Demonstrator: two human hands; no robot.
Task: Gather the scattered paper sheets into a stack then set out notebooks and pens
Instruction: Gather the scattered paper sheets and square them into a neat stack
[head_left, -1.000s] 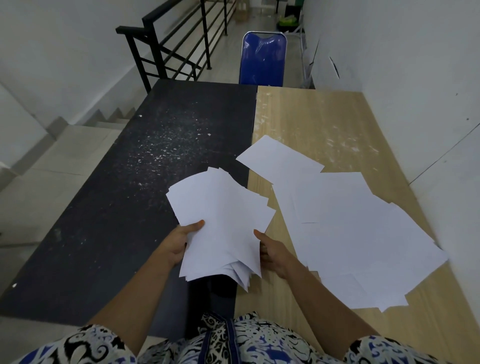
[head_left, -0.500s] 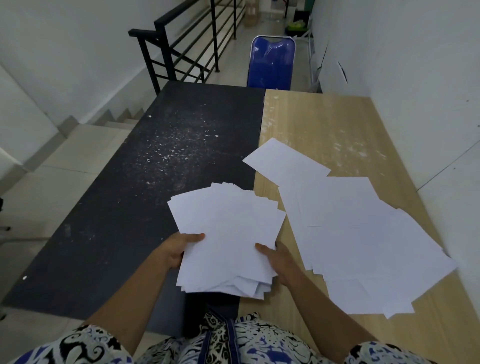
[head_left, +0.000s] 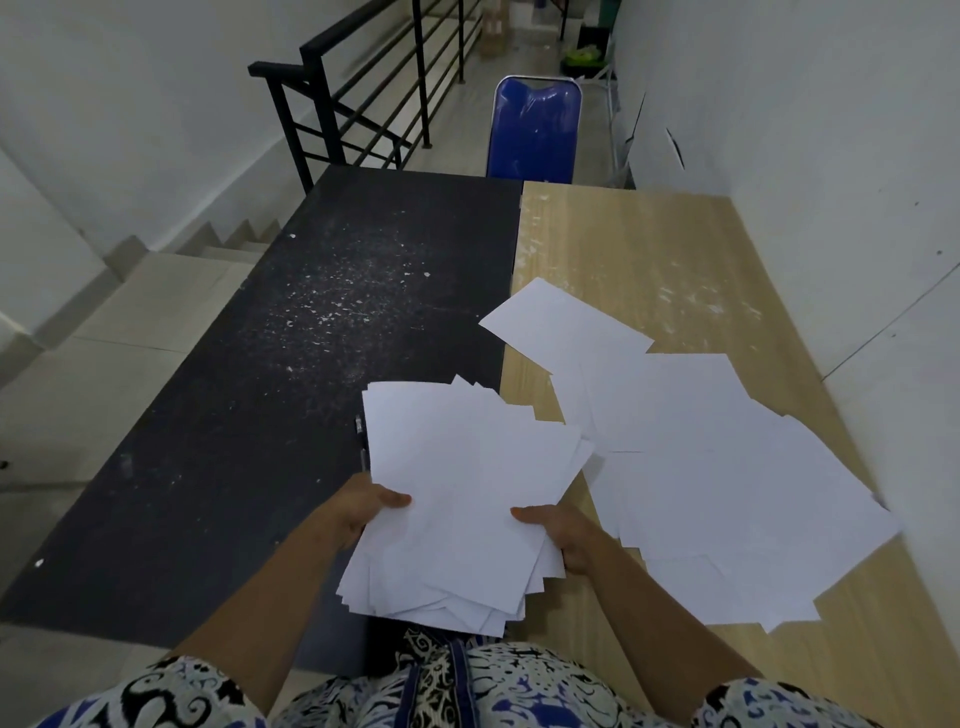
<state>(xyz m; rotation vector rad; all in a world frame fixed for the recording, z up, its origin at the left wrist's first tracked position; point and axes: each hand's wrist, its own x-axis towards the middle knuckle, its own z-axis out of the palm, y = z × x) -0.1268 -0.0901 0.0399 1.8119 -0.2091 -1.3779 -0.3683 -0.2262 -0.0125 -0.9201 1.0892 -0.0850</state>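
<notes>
An uneven paper stack (head_left: 462, 499) is gripped between the left hand (head_left: 363, 506) at 9 o'clock and the right hand (head_left: 563, 535) at 3 o'clock, thumbs on top. Loose sheets (head_left: 727, 483) are spread on the bench (head_left: 649, 249) at 3 o'clock of the hands.

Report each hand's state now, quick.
Left hand: grips the left edge of the bundle of paper sheets, thumb on top.
Right hand: grips the bundle's right edge, thumb on top.
</notes>
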